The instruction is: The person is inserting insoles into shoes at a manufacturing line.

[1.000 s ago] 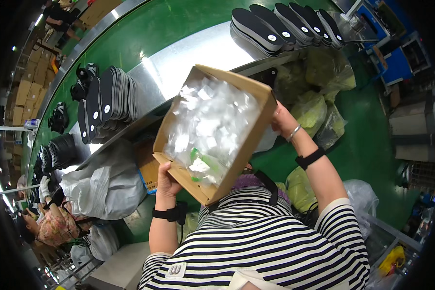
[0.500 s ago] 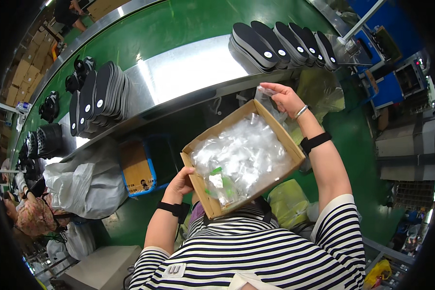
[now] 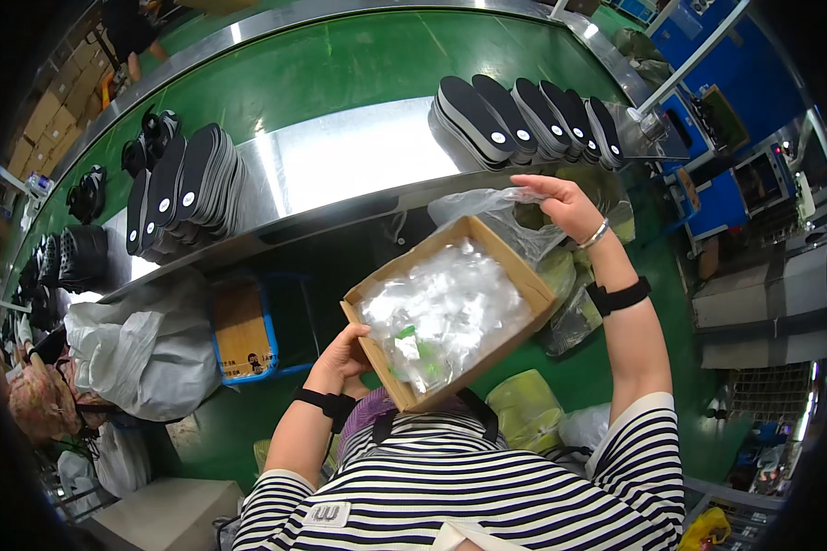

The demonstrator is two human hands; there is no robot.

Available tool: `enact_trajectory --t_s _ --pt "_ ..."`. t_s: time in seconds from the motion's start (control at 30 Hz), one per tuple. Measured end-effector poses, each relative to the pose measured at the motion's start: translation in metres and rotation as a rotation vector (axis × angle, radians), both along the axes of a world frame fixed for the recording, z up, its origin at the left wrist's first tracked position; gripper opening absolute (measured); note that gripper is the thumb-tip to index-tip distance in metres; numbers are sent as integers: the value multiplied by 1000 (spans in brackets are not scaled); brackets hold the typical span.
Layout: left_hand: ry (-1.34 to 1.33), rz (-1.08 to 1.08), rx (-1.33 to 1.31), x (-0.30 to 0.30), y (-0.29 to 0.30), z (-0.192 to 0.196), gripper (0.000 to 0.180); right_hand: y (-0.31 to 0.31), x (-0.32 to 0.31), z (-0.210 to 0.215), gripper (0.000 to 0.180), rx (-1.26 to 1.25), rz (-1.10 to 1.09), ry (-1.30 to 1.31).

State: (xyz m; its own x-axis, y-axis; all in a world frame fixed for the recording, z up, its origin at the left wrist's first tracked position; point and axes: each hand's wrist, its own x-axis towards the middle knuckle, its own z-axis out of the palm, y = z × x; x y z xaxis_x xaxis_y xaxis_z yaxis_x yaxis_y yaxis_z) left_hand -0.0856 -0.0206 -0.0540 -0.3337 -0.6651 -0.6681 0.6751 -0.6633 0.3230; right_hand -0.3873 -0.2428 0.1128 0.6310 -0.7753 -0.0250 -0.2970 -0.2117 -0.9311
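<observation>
In front of my body a shallow cardboard box (image 3: 505, 342) is held tilted, filled with crumpled clear plastic bags (image 3: 455, 298). A bit of green and white packaging (image 3: 407, 343) lies among them near the box's left corner. My left hand (image 3: 344, 351) grips the box's left edge, thumb on the rim and the other fingers hidden beneath. Beyond the far right corner, my right hand (image 3: 570, 209) pinches the edge of a clear plastic bag (image 3: 496, 213). That bag hangs loosely behind the box's far side.
Stacks of black and grey insoles (image 3: 473, 119) stand on the metal-edged worktable (image 3: 340, 151), with another insole stack (image 3: 198, 179) farther left. Black shoes (image 3: 87, 195) sit at the far left. A white sack (image 3: 142, 344) and blue-framed stool (image 3: 242, 326) are below the table; another person (image 3: 46, 395) is left.
The clear bag in my right hand has come up and spread out beyond the box. My right hand has shifted slightly nearer and right; my left hand still holds the box.
</observation>
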Motion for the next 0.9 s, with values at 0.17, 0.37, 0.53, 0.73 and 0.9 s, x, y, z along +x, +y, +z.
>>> enact_trajectory --t_s 0.17,0.37,0.53,0.73,0.9 --pt "-13 101 15 0 2 -17 60 22 -10 -17 51 -11 -63 12" --pt "-24 142 55 -1 -6 -21 60 40 -22 -60 24 -376 -313 280" --pt "-77 320 176 -18 -17 -20 74 68 -3 -81 16 118 -325 116" --pt "-392 478 338 -63 -52 -11 103 122 53 -101 21 345 -177 -134" --pt "-611 514 364 -63 -65 -35 114 135 63 -103 25 410 -302 -298"
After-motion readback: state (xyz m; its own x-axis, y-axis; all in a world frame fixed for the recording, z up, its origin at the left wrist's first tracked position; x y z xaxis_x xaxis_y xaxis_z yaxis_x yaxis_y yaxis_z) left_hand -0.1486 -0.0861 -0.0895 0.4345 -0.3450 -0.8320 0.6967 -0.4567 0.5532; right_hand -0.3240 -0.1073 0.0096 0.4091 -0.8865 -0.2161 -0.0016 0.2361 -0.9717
